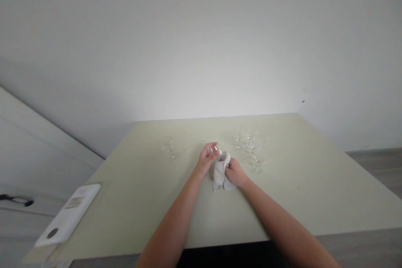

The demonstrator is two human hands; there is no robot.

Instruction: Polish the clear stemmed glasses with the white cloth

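Left hand [207, 158] grips small clear glass [215, 150] above pale green surface [301, 184]; right hand [235, 172] clutches white cloth [219, 173] against it. Cluster of clear glasses [251, 146] right of held glass, lone glass [168, 147] left. Risk: hard twisting cracks it, elbow knocks cluster.

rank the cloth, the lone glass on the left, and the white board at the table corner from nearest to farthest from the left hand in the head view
From the left hand:
1. Cloth, just to its right, bunched in the right hand.
2. Lone glass, farther left on the table.
3. White board, far left at the table's near corner.
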